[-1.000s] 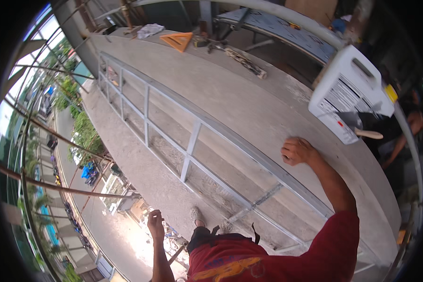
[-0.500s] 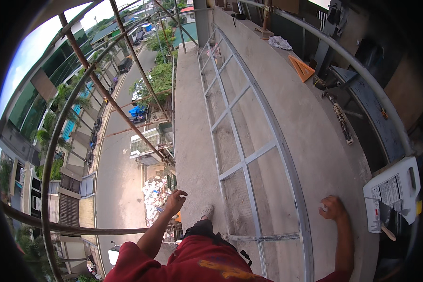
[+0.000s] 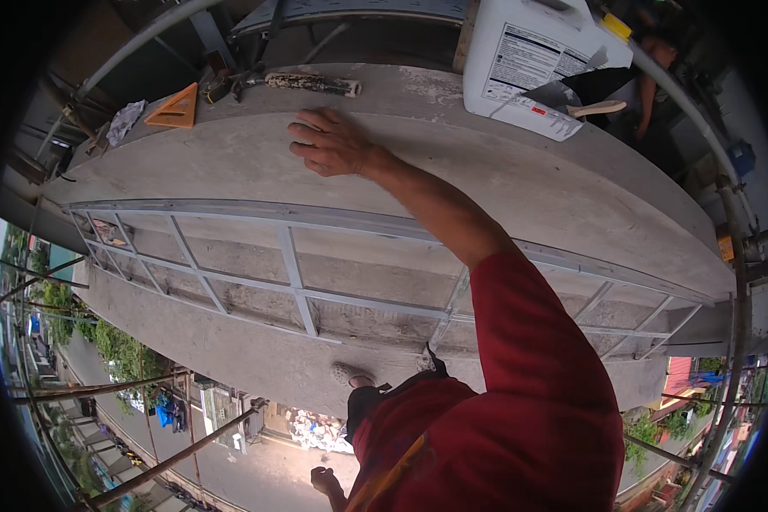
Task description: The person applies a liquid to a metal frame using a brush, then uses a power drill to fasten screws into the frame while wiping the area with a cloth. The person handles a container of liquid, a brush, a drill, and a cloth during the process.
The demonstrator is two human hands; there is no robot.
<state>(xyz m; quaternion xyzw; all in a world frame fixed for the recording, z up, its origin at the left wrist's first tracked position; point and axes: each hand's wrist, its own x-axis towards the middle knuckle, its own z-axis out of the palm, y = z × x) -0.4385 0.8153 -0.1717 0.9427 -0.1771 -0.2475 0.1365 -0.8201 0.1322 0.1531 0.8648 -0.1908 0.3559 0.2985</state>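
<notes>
The hammer (image 3: 311, 83) lies just beyond the right hand (image 3: 328, 147). The left hand (image 3: 323, 480), well below, looks curled; I cannot tell its hold. The right, empty, has loosely bent fingers; a white jug (image 3: 539, 68) sits rightward of it.

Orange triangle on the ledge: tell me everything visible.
The orange triangle looks like plastic, with an opening inside its border. It lies on the grey ledge between a crumpled whitish cloth and what looks like a tape measure. No hand touches it; the right hand is apart, to its right. No markings are legible.
</notes>
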